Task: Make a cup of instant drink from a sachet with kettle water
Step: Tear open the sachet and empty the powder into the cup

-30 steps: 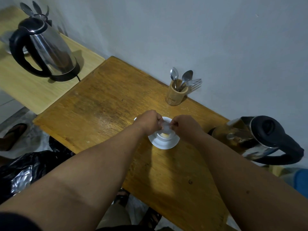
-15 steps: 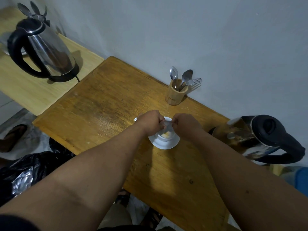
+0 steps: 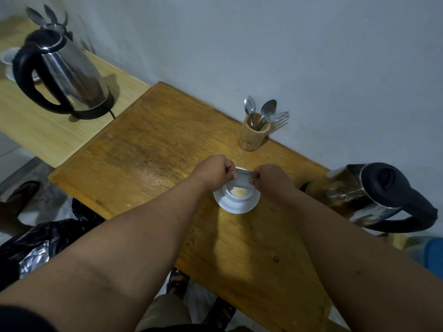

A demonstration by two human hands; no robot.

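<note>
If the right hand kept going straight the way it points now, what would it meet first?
The right hand points leftward across the cup, pinching one end of the sachet. Going straight on, it would most likely meet the left hand, which holds the sachet's other end just opposite, though their relative height is unclear.

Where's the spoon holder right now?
The wooden cutlery holder stands at the far edge of the table by the wall, just beyond the cup and both hands, left of the nearer kettle.

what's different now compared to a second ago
More yellowish powder lies in the white cup. Both hands, left hand and right hand, still hold the clear sachet over it. White saucer, two steel kettles and bamboo cutlery holder stayed put.
</note>
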